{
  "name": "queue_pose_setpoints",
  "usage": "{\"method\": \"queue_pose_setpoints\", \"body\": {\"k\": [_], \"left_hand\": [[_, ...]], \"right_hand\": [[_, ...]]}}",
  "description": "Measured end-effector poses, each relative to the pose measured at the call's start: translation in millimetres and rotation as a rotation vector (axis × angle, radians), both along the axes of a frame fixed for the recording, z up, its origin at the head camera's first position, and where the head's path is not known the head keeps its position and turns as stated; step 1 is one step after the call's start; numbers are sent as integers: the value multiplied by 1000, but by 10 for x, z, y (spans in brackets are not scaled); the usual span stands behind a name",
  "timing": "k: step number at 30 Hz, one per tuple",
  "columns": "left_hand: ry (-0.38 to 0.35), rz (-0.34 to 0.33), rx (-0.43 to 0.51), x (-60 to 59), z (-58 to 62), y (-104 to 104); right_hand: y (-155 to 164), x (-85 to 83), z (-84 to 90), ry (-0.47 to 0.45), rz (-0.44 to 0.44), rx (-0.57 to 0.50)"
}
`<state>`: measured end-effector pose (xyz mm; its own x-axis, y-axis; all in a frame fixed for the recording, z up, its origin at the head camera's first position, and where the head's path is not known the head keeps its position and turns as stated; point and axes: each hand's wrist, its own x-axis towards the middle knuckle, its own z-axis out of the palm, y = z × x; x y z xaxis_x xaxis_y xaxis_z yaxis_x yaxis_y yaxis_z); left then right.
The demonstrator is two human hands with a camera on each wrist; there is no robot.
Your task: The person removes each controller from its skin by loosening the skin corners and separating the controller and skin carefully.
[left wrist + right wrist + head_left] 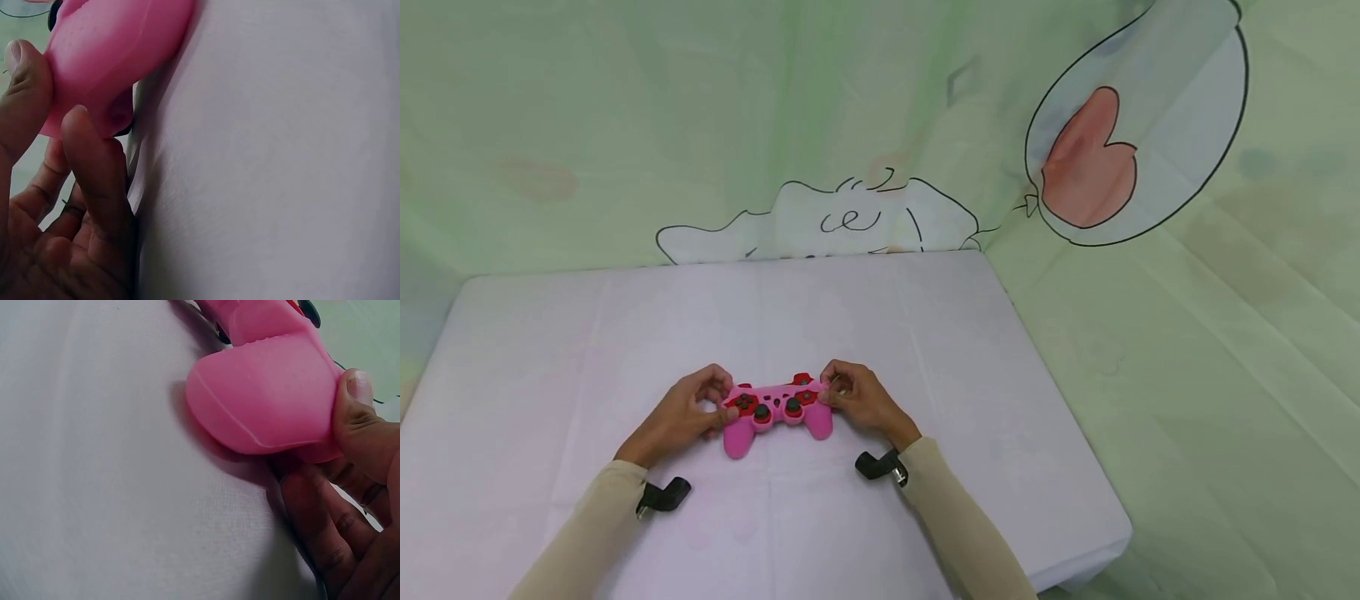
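A pink game controller [775, 397] with red button areas and two black thumbsticks lies level at the middle of the table, its grips pointing toward the person. My left hand [688, 408] pinches its left end, thumb on top and fingers at the side and beneath. At the other end my right hand [861, 398] pinches it the same way. In the left wrist view the pink grip [119, 56] sits between thumb and fingers. The right wrist view shows the other grip [262, 394] close over the cloth, with the thumb on its upper edge.
A white cloth covers the table [760, 317]. Behind it and to the right hangs a pale green curtain [700, 108] with a drawn balloon and heart [1090, 167]. Small black wrist cameras stick out by each sleeve [955, 517].
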<state>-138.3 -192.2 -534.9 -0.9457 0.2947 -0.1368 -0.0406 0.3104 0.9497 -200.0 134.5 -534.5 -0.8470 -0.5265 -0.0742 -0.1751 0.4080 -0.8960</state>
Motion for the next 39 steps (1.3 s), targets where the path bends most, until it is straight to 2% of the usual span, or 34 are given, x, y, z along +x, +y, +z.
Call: {"method": "queue_pose_setpoints", "body": {"k": [5,10,18,23,28,35,39], "left_hand": [[19,-46,-1,-21,9,-17],[32,-51,0,-20,4,-19],[49,10,-15,51,-27,15],[97,55,-33,104,-41,47],[121,97,-33,146,-53,75],[137,129,-109,181,-61,104],[152,121,-127,179,-44,131]], "right_hand": [[-5,13,-1,14,-4,0],[-7,20,1,32,4,13],[7,52,16,58,7,29],[8,85,10,94,1,26],[9,127,29,73,-2,28],[108,163,-65,-8,3,-46],[153,189,-95,18,7,-97]]}}
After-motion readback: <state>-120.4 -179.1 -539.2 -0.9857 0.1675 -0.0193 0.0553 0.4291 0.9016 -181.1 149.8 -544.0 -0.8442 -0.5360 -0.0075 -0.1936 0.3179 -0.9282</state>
